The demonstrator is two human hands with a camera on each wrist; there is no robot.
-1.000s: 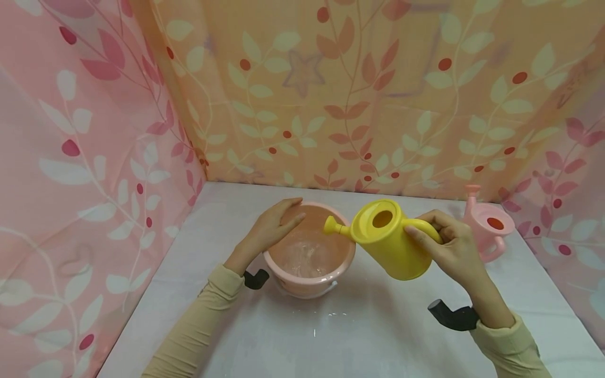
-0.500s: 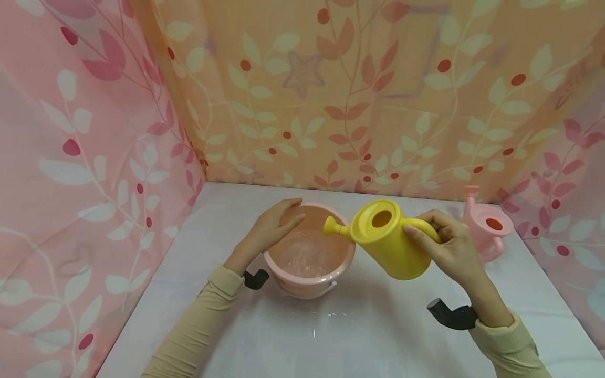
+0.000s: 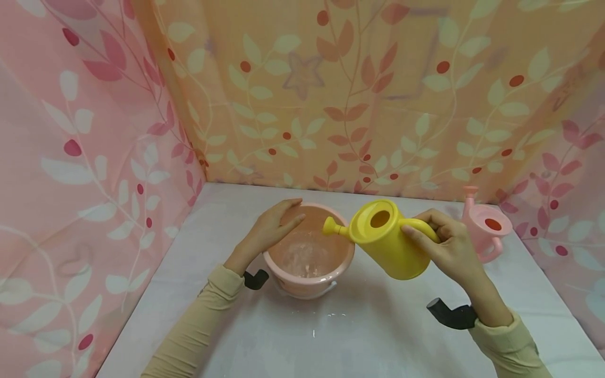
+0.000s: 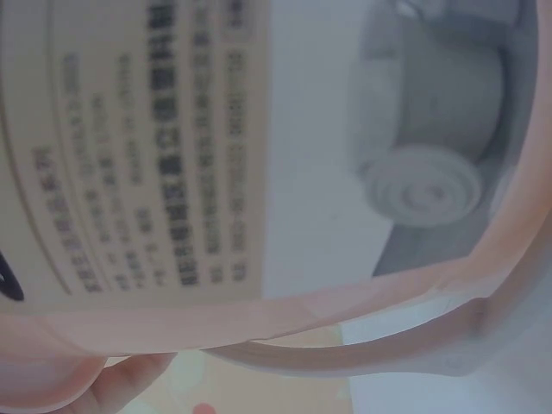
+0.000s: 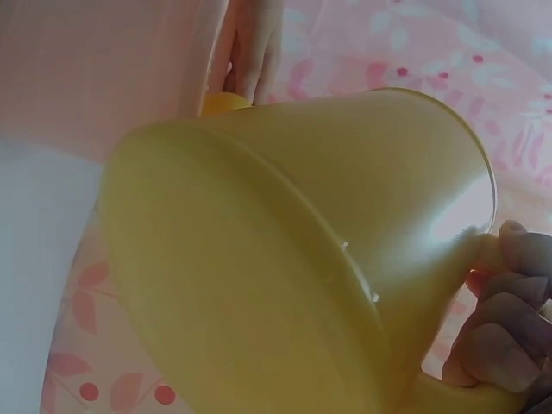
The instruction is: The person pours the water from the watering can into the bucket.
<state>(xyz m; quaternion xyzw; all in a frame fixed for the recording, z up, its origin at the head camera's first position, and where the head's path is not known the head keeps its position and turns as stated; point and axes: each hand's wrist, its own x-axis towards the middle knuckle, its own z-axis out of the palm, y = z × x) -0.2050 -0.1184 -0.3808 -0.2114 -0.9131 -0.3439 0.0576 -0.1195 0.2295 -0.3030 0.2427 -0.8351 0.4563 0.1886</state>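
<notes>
A pink bucket (image 3: 302, 278) stands upright on the white table, with rippling, splashed water (image 3: 304, 254) inside. My left hand (image 3: 271, 226) holds the bucket's left rim, thumb over the inner side; the left wrist view shows a finger (image 4: 129, 377) by the rim and a printed label (image 4: 164, 155) on the wall. My right hand (image 3: 449, 244) grips the handle of a yellow watering can (image 3: 394, 241). The can is off the table, tilted left, its spout (image 3: 333, 227) over the bucket. No stream from the spout can be made out.
A pink watering can (image 3: 487, 228) stands at the back right, behind the right hand. Water drops (image 3: 337, 314) lie on the table (image 3: 264, 341) before the bucket. Leaf-patterned curtains (image 3: 302, 131) close off the back and sides.
The splashing pattern on the water inside the bucket differs from frame to frame. Both hands, the bucket and the yellow watering can stay almost where they were.
</notes>
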